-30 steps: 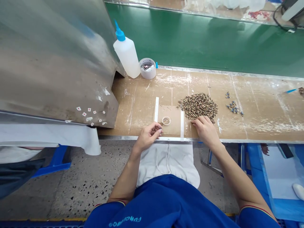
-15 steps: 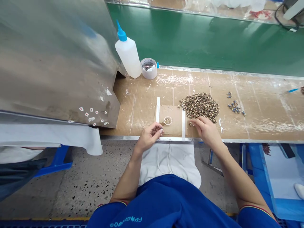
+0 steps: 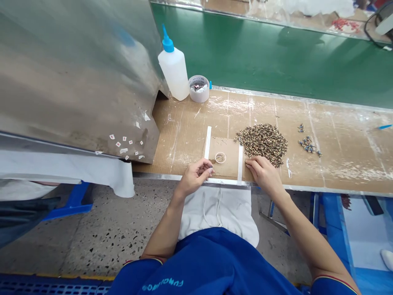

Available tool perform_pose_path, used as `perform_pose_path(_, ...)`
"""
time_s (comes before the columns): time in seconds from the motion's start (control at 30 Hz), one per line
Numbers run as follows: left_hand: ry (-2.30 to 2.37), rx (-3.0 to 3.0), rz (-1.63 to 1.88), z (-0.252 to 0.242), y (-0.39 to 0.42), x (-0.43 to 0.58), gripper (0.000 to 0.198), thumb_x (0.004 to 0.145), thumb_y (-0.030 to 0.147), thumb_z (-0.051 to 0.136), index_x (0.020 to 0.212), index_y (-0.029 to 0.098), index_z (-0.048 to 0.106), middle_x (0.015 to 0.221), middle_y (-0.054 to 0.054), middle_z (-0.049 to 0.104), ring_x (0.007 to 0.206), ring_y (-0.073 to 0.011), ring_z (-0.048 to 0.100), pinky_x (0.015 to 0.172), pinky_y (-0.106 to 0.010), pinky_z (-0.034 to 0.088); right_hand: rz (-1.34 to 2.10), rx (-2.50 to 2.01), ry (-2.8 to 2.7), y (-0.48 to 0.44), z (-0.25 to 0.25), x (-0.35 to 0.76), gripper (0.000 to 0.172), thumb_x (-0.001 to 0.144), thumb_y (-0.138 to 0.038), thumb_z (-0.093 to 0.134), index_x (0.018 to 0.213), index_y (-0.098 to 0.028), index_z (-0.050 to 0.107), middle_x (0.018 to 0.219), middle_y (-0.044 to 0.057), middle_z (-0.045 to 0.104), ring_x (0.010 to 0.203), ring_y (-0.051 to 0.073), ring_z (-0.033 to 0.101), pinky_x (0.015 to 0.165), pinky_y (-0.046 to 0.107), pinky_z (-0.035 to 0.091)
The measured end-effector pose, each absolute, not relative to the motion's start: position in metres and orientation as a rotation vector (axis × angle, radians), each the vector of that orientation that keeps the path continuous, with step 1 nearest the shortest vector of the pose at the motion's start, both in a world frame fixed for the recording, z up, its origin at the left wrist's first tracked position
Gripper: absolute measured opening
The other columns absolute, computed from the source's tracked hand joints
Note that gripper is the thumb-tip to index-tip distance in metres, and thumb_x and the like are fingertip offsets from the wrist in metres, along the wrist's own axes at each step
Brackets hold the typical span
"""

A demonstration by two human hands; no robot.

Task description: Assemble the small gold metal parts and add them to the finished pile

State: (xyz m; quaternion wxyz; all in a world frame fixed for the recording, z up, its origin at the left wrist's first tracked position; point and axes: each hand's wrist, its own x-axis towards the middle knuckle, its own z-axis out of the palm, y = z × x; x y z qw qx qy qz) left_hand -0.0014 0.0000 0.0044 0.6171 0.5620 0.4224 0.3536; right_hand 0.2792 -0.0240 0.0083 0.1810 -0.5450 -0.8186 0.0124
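Observation:
My left hand [image 3: 195,177] rests at the bench's front edge beside a cardboard square [image 3: 229,153], thumb and fingers pinched together; anything between them is hidden. A small clear ring-shaped dish [image 3: 220,157] sits on the cardboard just beyond those fingertips. My right hand [image 3: 264,174] lies with its fingertips on the bench at the lower edge of a heap of small gold-and-dark beads [image 3: 263,144]. White tape strips [image 3: 208,142] run along the cardboard's left side.
A white glue bottle with a blue nozzle [image 3: 174,69] and a tape roll [image 3: 199,89] stand at the back of the cardboard-covered bench [image 3: 344,164]. Small blue-and-silver parts [image 3: 308,143] lie to the right. A dented metal housing [image 3: 76,82] fills the left.
The whole view has shifted slightly right and tilted. Both hands stay nearly in place, with my right hand a little lower at the heap's edge.

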Motion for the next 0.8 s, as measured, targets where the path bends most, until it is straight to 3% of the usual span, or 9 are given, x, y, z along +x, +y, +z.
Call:
perform_pose_path(0.27, 0.971, 1.298, 0.824, 0.003, 0.000, -0.002, 0.026, 0.086, 0.041, 0.066, 0.090, 0.016, 0.060, 0.078, -0.005, 0.070, 0.064, -0.0117, 0.062, 0.057, -0.021, 0.053, 0.069, -1.581, -2.194, -0.032, 0.004, 0.279, 0.027, 0.104, -0.026, 0.043, 0.106, -0.021, 0.070, 0.101, 0.013, 0.071, 0.094, 0.027, 0.066, 0.084, 0.043, 0.056)
perform_pose_path(0.8, 0.960, 1.301, 0.809, 0.004, 0.003, -0.001, 0.022, 0.085, 0.037, 0.067, 0.089, 0.016, 0.061, 0.076, -0.004, 0.068, 0.061, -0.0106, 0.061, 0.056, -0.021, 0.053, 0.506, -1.481, -1.958, -0.038, 0.020, 0.281, 0.022, 0.099, -0.031, 0.052, 0.100, -0.023, 0.073, 0.089, 0.008, 0.073, 0.080, 0.022, 0.070, 0.070, 0.035, 0.057)
